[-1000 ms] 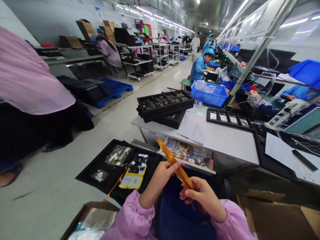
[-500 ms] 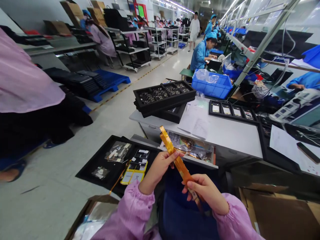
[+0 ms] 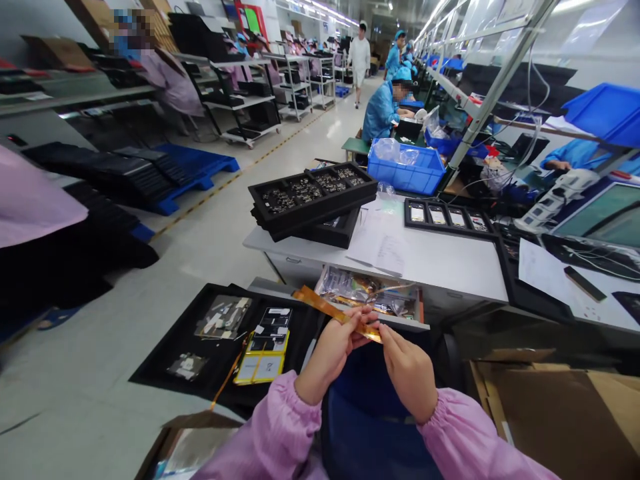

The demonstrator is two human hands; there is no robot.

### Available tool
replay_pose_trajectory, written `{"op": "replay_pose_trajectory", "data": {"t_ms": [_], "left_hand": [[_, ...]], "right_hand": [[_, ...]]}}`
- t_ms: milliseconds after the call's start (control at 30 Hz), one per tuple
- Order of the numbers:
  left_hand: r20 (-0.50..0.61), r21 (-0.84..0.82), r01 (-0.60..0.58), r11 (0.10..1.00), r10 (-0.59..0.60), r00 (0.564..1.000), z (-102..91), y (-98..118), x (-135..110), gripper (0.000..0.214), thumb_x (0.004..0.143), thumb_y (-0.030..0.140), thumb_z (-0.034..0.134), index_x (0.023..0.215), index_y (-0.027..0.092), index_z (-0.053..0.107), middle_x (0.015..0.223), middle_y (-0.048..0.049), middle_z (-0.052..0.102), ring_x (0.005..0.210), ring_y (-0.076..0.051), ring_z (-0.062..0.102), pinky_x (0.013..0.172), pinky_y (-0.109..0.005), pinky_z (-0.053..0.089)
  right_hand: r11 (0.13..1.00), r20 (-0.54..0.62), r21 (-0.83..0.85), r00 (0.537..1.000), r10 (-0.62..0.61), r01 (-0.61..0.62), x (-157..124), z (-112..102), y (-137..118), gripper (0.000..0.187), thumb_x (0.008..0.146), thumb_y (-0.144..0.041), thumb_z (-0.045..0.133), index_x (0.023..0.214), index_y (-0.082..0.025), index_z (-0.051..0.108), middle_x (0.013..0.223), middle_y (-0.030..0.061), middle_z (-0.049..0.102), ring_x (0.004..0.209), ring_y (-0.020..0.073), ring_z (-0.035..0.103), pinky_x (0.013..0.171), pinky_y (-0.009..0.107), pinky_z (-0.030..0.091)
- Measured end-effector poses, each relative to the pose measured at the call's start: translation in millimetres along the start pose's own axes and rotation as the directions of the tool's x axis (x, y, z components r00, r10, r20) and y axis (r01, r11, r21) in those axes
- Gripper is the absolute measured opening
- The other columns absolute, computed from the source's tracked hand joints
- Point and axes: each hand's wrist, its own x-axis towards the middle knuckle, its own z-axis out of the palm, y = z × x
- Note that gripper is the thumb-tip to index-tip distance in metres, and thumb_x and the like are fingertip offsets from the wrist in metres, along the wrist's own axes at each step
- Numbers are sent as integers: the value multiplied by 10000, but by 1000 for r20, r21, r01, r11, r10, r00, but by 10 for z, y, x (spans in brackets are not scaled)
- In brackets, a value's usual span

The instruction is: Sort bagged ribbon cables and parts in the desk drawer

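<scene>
Orange flat flex cables [image 3: 325, 307], bundled into a strip, stretch between my hands above the blue chair [image 3: 375, 413]. My left hand [image 3: 337, 347] is closed round the middle of the strip, its far end sticking out up and to the left. At the near end, my right hand [image 3: 410, 370] pinches the strip with its fingers close to the left fingertips. Left of my hands lies a black foam tray [image 3: 165, 347] with a yellow-edged battery pack [image 3: 260, 365] and small metal parts [image 3: 223, 317]. Beyond the strip stands an open drawer [image 3: 423, 310] of bagged parts.
Stacked black trays [image 3: 315, 197] of small parts rest on the white desk [image 3: 450, 257], beside papers [image 3: 377, 243]. A cardboard box [image 3: 560, 420] is at right, another box [image 3: 173, 433] at lower left. A person in pink [image 3: 35, 193] stands left; a blue bin [image 3: 407, 170] sits behind the desk.
The strip has swung from steep to nearly level. My right hand has moved up and closer to my left hand. The view has shifted slightly right, and the person at left is further out of frame.
</scene>
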Motion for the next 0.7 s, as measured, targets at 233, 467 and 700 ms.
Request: {"op": "replay_pose_trajectory", "data": {"t_ms": [233,467,700], "left_hand": [[55,-12,-10,1000,11,998,-15,18,-50,366,828,378,669,1103,139,640,1025,-123,736,995,-243,677,834,-319,525],[53,-9,-30,1000,31,998,-93,-30,-16,332,817,263,685,1127,168,618,1137,-120,698,1038,-249,662,846,-337,520],[46,-84,-49,995,53,998,-160,-7,4,295,818,163,618,1111,132,621,1046,-122,728,1021,-264,675,888,-350,502]], "right_hand": [[999,-29,2,999,44,-44,-89,60,-20,344,966,-106,329,1122,-62,632,1042,160,727,817,222,716,654,287,523],[753,286,461,882,374,-469,-90,92,-85,150,853,-167,465,936,-156,589,730,41,670,594,177,619,566,270,467],[505,451,624,802,390,-597,-46,65,-104,184,813,-353,613,882,-195,551,723,-23,573,610,140,510,554,236,421]]}}
